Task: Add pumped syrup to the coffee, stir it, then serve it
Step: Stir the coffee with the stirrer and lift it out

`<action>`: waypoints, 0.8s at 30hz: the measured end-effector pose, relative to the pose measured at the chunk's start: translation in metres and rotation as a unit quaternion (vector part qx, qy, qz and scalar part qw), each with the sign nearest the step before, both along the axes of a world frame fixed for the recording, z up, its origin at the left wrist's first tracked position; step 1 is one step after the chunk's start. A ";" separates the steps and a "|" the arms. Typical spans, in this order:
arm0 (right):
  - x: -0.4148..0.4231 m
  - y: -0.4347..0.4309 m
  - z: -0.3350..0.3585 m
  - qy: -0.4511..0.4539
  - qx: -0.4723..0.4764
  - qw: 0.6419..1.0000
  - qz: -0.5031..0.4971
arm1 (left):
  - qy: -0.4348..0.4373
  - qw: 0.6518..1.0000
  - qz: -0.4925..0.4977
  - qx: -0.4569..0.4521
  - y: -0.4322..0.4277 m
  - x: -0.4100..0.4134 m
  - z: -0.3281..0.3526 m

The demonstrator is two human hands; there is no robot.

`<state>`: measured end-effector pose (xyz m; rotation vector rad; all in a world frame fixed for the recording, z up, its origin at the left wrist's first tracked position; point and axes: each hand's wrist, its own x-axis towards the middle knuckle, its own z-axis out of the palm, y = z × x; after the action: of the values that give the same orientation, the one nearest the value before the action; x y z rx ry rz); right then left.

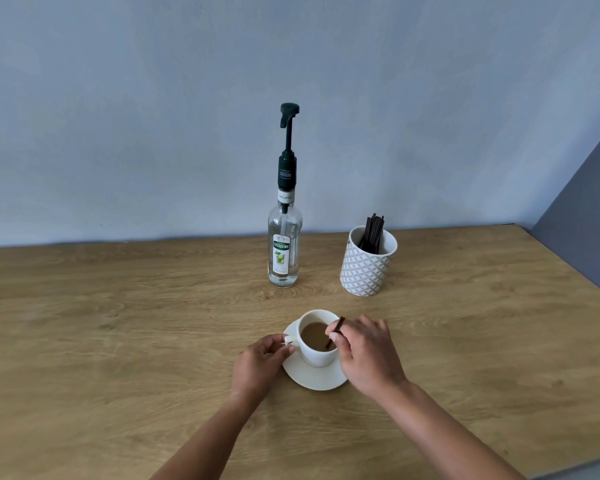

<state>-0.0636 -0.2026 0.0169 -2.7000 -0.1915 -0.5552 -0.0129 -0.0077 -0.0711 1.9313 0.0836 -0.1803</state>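
A white cup (317, 355) of milky coffee (314, 334) stands on a white saucer (314, 379) in the middle of the wooden table. My left hand (260, 362) pinches the cup's handle (289, 339) on its left side. My right hand (364, 351) pinches a dark stir stick (336, 329) whose lower end dips into the coffee. Behind the cup stands a clear syrup bottle (284, 251) with a dark pump (288, 116) on top, its spout pointing left.
A patterned white holder (366, 268) with several dark stir sticks (371, 233) stands at the back right, next to the bottle. The wooden table (118, 323) meets a blue-grey wall behind and a darker panel at the right.
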 end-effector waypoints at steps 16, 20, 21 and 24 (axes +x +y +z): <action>0.007 -0.004 0.005 0.012 -0.022 1.000 -0.014 | 0.000 1.000 0.001 -0.007 0.000 0.001 -0.002; 0.008 0.003 0.004 0.045 0.024 0.999 0.012 | -0.002 1.000 0.001 0.000 0.000 0.002 -0.003; 0.010 0.005 0.002 0.055 0.038 0.998 0.015 | -0.003 1.000 -0.001 -0.001 0.000 0.002 -0.003; 0.017 0.008 -0.001 0.073 0.045 0.996 0.005 | -0.005 1.000 -0.006 0.001 0.001 0.001 -0.001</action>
<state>-0.0469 -0.1947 0.0161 -2.6374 -0.1371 -0.3528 -0.0116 -0.0072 -0.0724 1.9341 0.0662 -0.1791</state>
